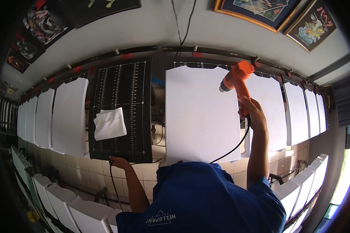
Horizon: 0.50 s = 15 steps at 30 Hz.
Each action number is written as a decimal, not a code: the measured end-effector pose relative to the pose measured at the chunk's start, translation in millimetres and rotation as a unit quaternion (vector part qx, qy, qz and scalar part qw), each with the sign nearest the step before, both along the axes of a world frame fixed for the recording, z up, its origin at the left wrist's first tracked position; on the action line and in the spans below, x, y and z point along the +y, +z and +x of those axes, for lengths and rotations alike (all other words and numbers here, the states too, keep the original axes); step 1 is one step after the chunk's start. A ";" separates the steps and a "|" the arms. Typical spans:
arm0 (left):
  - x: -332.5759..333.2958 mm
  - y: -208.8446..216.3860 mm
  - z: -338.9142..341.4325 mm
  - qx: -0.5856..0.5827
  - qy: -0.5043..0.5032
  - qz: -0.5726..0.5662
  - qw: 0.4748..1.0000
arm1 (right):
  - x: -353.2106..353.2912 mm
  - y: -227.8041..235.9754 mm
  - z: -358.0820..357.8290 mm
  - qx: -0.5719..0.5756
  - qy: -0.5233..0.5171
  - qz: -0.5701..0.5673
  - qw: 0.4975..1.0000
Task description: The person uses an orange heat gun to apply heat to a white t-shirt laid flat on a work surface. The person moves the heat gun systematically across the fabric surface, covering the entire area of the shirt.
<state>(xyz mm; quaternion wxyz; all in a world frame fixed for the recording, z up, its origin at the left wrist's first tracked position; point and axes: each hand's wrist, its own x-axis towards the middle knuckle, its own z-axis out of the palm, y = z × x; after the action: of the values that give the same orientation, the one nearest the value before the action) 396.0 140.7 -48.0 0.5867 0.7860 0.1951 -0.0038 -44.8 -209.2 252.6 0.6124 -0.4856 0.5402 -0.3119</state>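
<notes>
An orange heat gun (241,79) is gripped by its handle in my right hand (251,110), raised over the right edge of a white T-shirt (202,112) stretched flat on a board. The gun's metal nozzle points left and down. Its black cable (243,140) hangs from the handle and curves over the shirt toward my body. At the lower edge of a black printing board (138,128) marked with ruler scales, my left hand (121,163) has its fingers closed around a black cable (113,182). A folded white cloth (110,124) lies on that black board.
More boards with white shirts (70,116) line up on the left, and others (297,110) on the right. Behind me runs another row of white-covered boards (81,213). A dark rail (229,53) follows the wall, where framed pictures (256,11) hang. Floor tiles (144,174) show between the rows.
</notes>
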 end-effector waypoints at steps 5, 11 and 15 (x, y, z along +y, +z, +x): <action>6.3 -5.2 7.7 0.028 0.018 0.098 0.995 | -31.5 -29.3 -8.1 0.017 -0.017 0.000 1.000; 4.2 5.0 5.3 0.012 0.031 0.134 0.990 | -54.1 -44.1 -5.8 -0.037 -0.023 0.025 0.999; 0.0 9.7 1.4 0.025 0.040 0.151 0.987 | -55.3 -50.7 10.9 0.005 0.054 -0.004 0.998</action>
<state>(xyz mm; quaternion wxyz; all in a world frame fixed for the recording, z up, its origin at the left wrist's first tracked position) 397.4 140.7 -38.3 0.4558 0.8568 0.2393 0.0298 -33.8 -264.5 201.9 0.6241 -0.5182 0.5145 -0.2780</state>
